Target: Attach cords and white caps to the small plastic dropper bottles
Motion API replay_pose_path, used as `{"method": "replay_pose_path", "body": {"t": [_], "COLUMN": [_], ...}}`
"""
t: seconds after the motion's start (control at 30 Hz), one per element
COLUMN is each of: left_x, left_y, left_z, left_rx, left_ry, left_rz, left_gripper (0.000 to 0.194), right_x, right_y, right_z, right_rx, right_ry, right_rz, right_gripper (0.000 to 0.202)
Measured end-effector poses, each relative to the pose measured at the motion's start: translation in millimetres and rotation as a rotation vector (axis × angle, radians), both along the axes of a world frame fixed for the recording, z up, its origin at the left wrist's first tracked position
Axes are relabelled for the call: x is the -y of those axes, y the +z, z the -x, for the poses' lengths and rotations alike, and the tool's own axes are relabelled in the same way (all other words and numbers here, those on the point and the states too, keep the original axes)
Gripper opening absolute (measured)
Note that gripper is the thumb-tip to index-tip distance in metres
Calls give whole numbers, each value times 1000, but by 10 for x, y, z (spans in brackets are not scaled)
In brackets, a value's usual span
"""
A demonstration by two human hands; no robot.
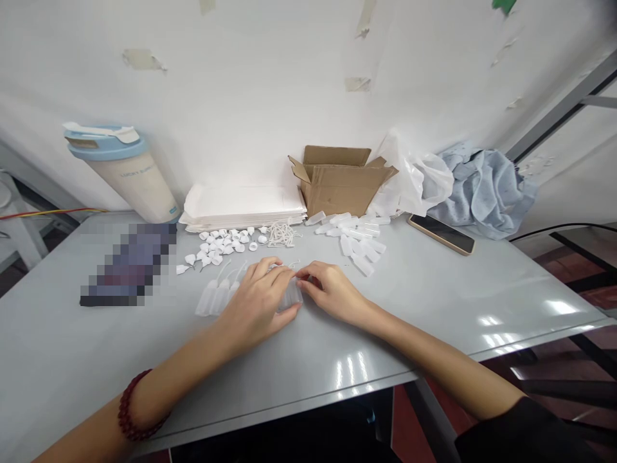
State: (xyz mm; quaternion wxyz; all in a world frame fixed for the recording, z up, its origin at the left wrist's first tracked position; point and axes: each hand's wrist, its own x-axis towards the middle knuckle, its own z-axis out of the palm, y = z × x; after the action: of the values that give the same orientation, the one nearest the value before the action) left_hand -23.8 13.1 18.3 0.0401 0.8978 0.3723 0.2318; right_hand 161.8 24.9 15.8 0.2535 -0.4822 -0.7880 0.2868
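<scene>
Our row of clear tubes (207,299) lies on the worktop (231,379), thin cords trailing from the tops. Our left hand (260,299) spans it; our right hand (332,289) bends its fingertips in at the right end. We cannot tell whether either grip closes on a tube. Light, steady pressure suits such slim pieces. White caps (226,244) and loose tubes (361,263) bound us beyond; sideways, wrists low, we move more freely inside the near edge.
</scene>
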Motion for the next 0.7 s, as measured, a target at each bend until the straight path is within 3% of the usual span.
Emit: {"method": "replay_pose_path", "body": {"t": [0.7], "left_x": [0], "left_y": [10], "left_z": [13], "left_rx": [-45], "left_ry": [2], "left_rz": [52], "left_gripper": [34], "right_x": [-11], "right_y": [81], "right_z": [-23], "right_rx": [9], "right_ry": [-29], "right_rz": [17], "right_gripper": [16]}}
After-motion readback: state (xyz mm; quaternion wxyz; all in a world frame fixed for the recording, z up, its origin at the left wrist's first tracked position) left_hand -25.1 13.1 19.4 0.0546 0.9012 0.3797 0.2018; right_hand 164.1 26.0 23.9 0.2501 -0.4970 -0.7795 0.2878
